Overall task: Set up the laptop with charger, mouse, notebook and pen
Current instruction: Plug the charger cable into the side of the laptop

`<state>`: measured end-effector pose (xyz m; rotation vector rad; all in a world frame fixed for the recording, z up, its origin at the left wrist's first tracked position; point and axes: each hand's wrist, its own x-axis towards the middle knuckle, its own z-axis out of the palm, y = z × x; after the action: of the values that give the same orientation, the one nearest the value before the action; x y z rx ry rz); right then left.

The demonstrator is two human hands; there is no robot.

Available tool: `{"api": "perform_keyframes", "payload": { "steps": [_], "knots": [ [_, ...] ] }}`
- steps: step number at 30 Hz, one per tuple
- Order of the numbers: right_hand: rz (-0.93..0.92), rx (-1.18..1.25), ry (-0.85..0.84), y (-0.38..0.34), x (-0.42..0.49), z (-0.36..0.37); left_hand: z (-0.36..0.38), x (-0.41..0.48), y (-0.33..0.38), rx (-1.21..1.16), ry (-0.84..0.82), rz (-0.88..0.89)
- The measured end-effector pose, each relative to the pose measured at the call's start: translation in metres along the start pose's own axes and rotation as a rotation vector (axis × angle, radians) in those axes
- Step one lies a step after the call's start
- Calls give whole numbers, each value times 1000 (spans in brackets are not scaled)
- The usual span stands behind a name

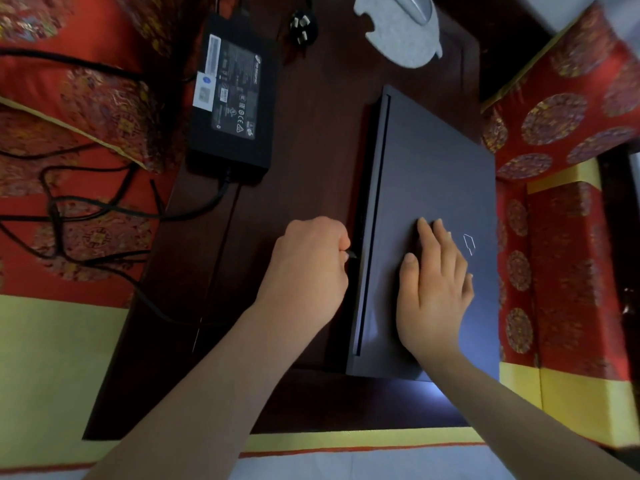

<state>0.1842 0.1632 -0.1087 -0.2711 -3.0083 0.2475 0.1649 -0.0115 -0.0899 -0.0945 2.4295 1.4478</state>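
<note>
A closed dark laptop (429, 174) lies on a dark wooden table (304, 140), its lid facing up. My right hand (436, 282) rests flat on the lid with straight fingers. My left hand (308, 268) pinches the charger plug (351, 254) right at the laptop's left side edge. The black charger brick (233, 98) lies label up at the table's far left, and its cable (104, 209) trails over the red cushion. A silver mouse (414, 5) sits on a grey felt pad (401, 39) at the far edge. No notebook or pen is in view.
A black wall plug (303, 26) lies beside the brick at the back. Red and gold patterned cushions (568, 98) flank the table on both sides. Loose black cable loops cover the left cushion.
</note>
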Motion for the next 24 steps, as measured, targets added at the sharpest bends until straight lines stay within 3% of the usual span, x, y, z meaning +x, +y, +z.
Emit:
{"api": "perform_keyframes", "payload": {
  "steps": [24],
  "knots": [
    [0,-39,-53,-1,1,-2,0,19,-5,72,-93,19]
  ]
}}
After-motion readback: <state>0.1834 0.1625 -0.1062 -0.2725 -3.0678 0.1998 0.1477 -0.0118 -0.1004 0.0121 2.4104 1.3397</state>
